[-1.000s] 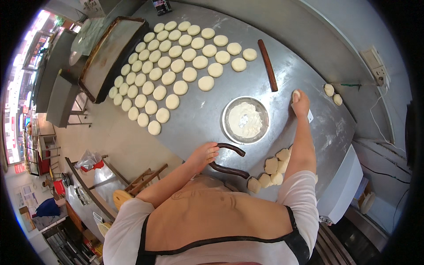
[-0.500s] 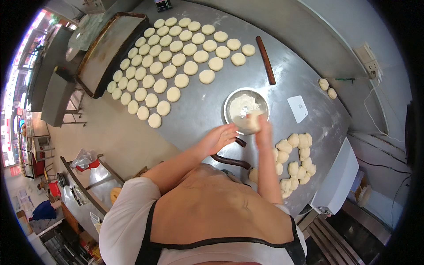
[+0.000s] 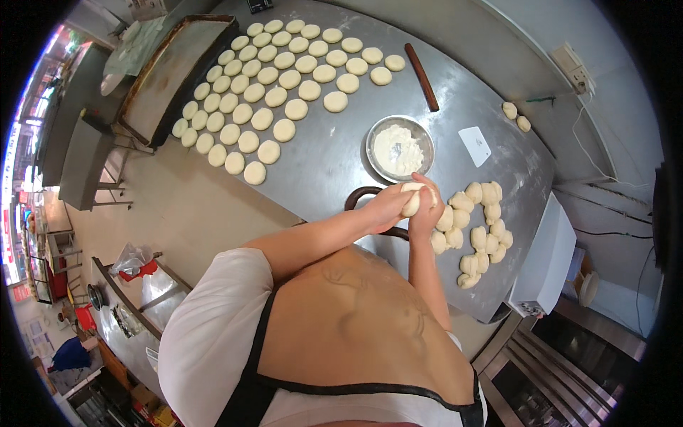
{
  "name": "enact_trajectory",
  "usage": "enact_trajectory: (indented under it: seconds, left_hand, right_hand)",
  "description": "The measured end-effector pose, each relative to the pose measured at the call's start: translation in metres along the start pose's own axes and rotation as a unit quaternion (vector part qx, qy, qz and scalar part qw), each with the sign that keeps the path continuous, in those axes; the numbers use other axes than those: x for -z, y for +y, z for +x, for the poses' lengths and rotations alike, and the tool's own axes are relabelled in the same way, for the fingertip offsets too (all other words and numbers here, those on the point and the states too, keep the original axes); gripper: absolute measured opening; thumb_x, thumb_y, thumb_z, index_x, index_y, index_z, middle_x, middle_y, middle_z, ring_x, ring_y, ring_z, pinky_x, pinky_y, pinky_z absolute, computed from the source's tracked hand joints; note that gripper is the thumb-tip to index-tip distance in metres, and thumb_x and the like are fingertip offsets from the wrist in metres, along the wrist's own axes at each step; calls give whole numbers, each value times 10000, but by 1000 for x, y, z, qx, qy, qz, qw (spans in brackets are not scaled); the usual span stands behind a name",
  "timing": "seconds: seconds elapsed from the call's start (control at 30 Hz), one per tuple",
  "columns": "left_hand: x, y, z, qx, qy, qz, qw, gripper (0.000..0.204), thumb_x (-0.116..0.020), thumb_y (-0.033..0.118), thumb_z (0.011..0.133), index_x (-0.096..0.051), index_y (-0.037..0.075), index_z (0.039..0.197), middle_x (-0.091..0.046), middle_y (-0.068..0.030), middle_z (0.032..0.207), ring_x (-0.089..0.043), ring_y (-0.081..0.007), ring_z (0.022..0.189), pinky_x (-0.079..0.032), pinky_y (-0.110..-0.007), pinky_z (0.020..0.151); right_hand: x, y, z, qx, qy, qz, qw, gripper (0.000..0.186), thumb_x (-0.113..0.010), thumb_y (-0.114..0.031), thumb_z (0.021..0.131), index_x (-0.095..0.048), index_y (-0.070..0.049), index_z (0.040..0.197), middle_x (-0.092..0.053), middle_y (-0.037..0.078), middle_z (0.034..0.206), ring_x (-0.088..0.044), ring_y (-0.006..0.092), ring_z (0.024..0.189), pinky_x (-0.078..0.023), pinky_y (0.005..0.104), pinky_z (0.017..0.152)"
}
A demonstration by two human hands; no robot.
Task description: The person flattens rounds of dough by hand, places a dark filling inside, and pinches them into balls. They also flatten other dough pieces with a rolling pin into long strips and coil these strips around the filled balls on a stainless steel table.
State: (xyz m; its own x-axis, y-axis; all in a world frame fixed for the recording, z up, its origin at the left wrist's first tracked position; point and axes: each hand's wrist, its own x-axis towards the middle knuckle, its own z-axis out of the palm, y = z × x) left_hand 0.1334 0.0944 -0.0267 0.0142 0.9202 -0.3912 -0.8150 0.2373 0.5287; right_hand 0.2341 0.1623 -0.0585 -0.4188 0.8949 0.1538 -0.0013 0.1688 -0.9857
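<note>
Both my hands meet just in front of the flour bowl, wrapped round a ball of pale dough (image 3: pixel 410 206). My left hand (image 3: pixel 386 207) cups it from the left. My right hand (image 3: pixel 425 211) closes over its right side, so part of the dough is hidden by fingers. Beyond them stands a round metal bowl (image 3: pixel 373 161) with white flour in it. To the right of my hands, dough balls (image 3: pixel 461 202) lie clustered on the metal table (image 3: pixel 341 142). Many flattened dough rounds (image 3: pixel 309 90) are spread in rows over the far left of the table.
A dark rolling pin (image 3: pixel 421 77) and a white scraper (image 3: pixel 474 146) lie beyond the bowl. Two small dough pieces (image 3: pixel 509 110) sit by the back wall. A large dark-rimmed tray (image 3: pixel 174 78) adjoins the table's left end. A dark curved rail (image 3: pixel 355 195) shows beneath my left forearm.
My hands, apart near the bowl before, have come together round the dough. The right hand has brought the dough from over the bowl's near rim towards me. The view has shifted slightly.
</note>
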Motion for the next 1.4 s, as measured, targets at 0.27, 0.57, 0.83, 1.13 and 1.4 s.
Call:
enact_trajectory:
  seconds: [0.27,0.57,0.83,1.13,1.4]
  left_hand:
    - [5,-18,-10,-118,20,89,989,397,-476,240,1044,-441,17,1371,-560,-66,1262,-575,-144,1125,-479,-304,954]
    - [1,-25,-9,-23,-33,-27,999,349,-444,220,1057,-447,58,1367,-538,-62,1317,-557,-168,1177,-475,-330,990]
    - [8,-34,-5,-147,-8,33,989,348,-399,225,1067,-438,29,1353,-550,-91,1270,-561,-166,1160,-468,-343,995]
    - [-10,-30,-29,-36,36,-102,994,461,-321,373,1043,-480,34,1312,-578,-79,1271,-563,-187,1186,-437,-339,1021]
    - [-31,-22,-38,-7,106,22,994,755,-407,478,1007,-28,132,1561,-298,-129,1532,-304,-222,1424,-227,-384,1167]
  right_hand:
    - [-14,-34,-30,155,34,-113,981,567,-402,-365,1007,-403,65,1377,-628,213,1202,-581,298,1131,-418,408,1013]
    - [9,-23,-16,164,1,-145,976,241,-522,-62,861,-629,30,1057,-695,127,1071,-627,278,1046,-466,418,963]
    - [-12,-36,-25,142,35,-79,986,366,-372,-95,985,-544,58,1269,-651,174,1184,-621,270,1087,-477,382,951]
    - [0,-7,-27,197,-28,-237,951,264,-439,-136,949,-691,-65,909,-693,95,1100,-620,313,1135,-325,533,1099]
    - [10,1,-37,186,-67,-240,950,301,-400,-145,959,-676,-26,929,-711,129,1016,-657,306,1003,-309,505,1117]
